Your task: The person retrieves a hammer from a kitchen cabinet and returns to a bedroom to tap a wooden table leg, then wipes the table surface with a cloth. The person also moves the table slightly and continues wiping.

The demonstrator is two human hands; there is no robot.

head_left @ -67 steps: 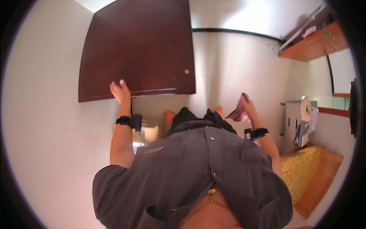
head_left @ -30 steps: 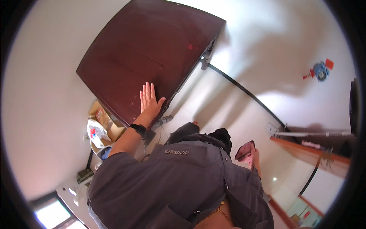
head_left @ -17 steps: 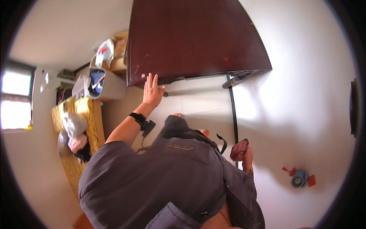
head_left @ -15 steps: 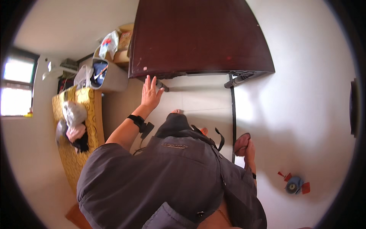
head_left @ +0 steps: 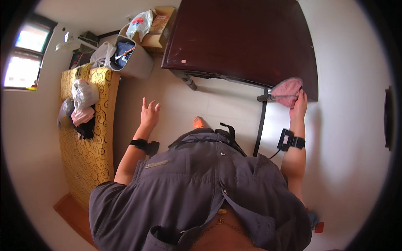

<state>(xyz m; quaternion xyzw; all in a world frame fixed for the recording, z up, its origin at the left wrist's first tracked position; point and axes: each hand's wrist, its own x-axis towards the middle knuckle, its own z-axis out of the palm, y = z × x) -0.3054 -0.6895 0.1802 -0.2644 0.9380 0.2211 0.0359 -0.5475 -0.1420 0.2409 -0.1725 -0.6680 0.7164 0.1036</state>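
A pink cloth [head_left: 287, 92] with a grey edge is gripped in my right hand [head_left: 298, 107]. It reaches the near right corner of the dark red-brown table [head_left: 238, 37]; whether it presses on the surface I cannot tell. My left hand [head_left: 149, 113] is held out over the floor, short of the table's near left corner, fingers apart and nothing in them. A small pale spot [head_left: 184, 61] shows on the tabletop near its front left edge. Both forearms wear black straps with small devices.
On the left runs a yellow patterned mattress [head_left: 86, 154] with a white plastic bag [head_left: 83, 93] and pink and black cloth on it. Behind stand a grey bin [head_left: 140, 62] with dark contents and a cardboard box [head_left: 165, 31]. A blue and red object [head_left: 316, 221] lies at lower right.
My right hand has swung forward with the pink cloth from beside my body to the table's right corner. My left hand has drawn back from the table edge. My view has shifted.
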